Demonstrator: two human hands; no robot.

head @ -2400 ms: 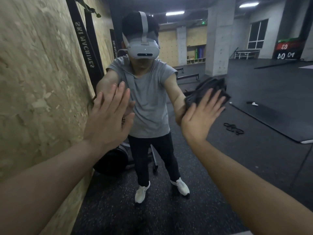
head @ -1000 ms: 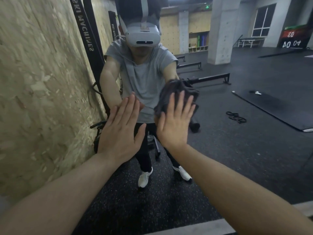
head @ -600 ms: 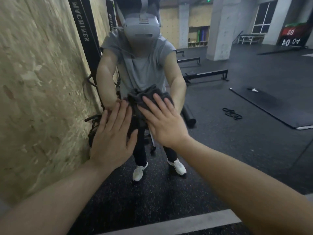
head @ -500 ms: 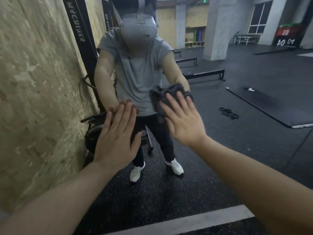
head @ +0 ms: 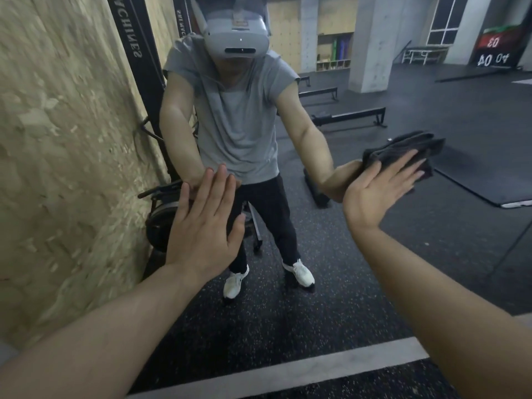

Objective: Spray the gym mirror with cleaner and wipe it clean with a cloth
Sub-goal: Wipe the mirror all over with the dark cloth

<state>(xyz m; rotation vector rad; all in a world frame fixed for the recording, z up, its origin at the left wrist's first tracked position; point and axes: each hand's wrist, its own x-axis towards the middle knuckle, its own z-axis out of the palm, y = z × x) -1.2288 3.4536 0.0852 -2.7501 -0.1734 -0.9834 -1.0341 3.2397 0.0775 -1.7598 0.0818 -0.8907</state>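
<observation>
Left hand [head: 205, 226] flat on mirror [head: 359, 254], fingers straight and together, holds nothing. Right hand [head: 377, 191] presses cloth [head: 403, 148] against glass with straight fingers, well apart from left hand, out to right. Cloth dark grey, soft, bunched in thick folds. Mirror smooth, reflects person in grey shirt [head: 236, 122], speckled black rubber floor [head: 288, 326], white floor stripe [head: 288, 372]. Rough chipboard wall [head: 57, 139] at left edge.

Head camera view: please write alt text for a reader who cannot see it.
A right hand presses a dark grey folded cloth flat against a large gym wall mirror, fingers straight. The left hand rests open on the glass.
</observation>
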